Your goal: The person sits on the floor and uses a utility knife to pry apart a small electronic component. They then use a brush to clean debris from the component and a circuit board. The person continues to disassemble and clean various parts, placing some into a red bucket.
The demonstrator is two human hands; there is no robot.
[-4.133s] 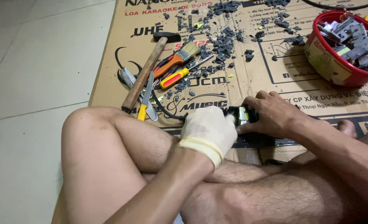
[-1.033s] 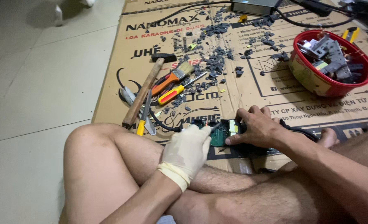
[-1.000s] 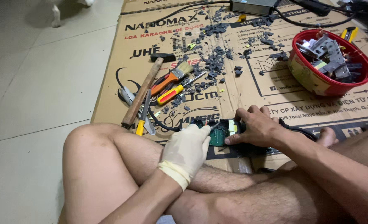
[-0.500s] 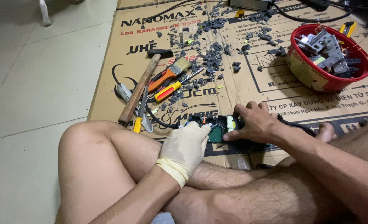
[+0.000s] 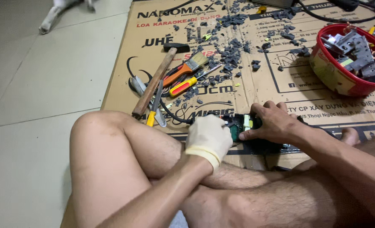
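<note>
I sit cross-legged on the floor with a green circuit board (image 5: 239, 128) in a black casing in front of my shins. My left hand (image 5: 208, 137), in a cream rubber glove, is closed on a small tool whose tip touches the board's left side; the tool itself is mostly hidden. My right hand (image 5: 272, 123) is bare and presses down on the board and casing from the right, fingers curled over its top edge. A black cable (image 5: 175, 116) runs from the board toward the tools.
A flattened cardboard box (image 5: 255, 84) covers the tiled floor. On it lie a wooden-handled hammer (image 5: 153, 82), a brush (image 5: 187, 67), a yellow-and-red screwdriver (image 5: 186, 84), several dark plastic fragments (image 5: 232, 59) and a red bowl (image 5: 344, 71) of grey metal parts.
The view has shifted a little between frames. Both hands stay on the board in the same grip; nothing on the cardboard has moved.
</note>
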